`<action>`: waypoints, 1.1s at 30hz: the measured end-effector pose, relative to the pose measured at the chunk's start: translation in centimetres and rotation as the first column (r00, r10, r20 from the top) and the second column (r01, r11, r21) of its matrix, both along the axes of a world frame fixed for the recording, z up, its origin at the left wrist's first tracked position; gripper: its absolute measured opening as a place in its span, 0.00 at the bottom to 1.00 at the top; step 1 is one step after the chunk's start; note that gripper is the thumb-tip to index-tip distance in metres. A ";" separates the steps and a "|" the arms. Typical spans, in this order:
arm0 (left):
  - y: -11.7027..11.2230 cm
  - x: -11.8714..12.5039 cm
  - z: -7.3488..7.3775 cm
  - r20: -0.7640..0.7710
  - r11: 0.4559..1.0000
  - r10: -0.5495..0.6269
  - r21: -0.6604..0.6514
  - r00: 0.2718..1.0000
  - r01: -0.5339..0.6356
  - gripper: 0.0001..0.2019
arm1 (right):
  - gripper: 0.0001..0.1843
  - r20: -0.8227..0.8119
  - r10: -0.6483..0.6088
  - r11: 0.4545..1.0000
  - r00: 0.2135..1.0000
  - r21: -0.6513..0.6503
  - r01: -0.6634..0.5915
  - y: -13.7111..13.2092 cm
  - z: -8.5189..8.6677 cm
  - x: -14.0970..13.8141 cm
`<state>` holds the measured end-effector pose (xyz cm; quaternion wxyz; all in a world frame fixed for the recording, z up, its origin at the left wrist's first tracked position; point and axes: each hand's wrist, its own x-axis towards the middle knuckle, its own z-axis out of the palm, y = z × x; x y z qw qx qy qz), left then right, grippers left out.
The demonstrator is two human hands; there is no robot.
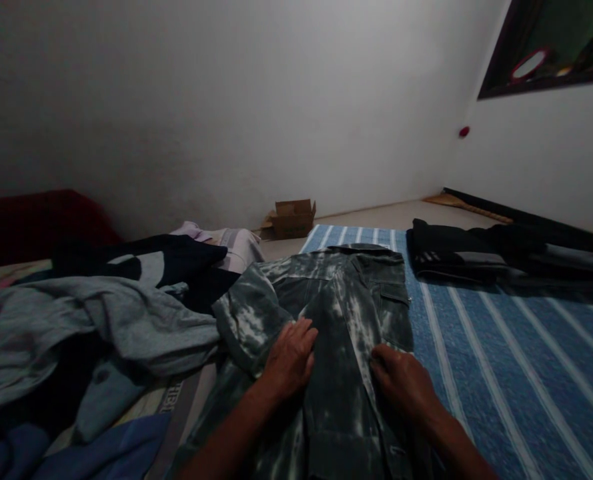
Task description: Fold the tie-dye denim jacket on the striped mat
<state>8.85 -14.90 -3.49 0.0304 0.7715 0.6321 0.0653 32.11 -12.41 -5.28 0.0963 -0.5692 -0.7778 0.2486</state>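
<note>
A grey-green tie-dye shirt with chest pockets lies spread lengthwise in front of me, partly on a blue striped mat. My left hand rests flat on the shirt's left half, fingers stretched out and close together. My right hand lies on the right half by the front placket, its fingers curled down onto the cloth. Whether those fingers pinch the fabric I cannot make out. Both forearms reach in from the bottom edge.
A heap of loose clothes, grey, dark blue and black, lies to the left. Folded dark garments sit on the mat's far right. A small cardboard box stands by the white wall. A dark red cushion is at far left.
</note>
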 end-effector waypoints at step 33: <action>-4.0 6.1 1.8 0.223 0.921 -0.369 -0.045 0.902 0.388 0.09 | 0.21 0.029 -0.111 0.989 0.993 -0.100 0.113 -0.2 -0.9 3.0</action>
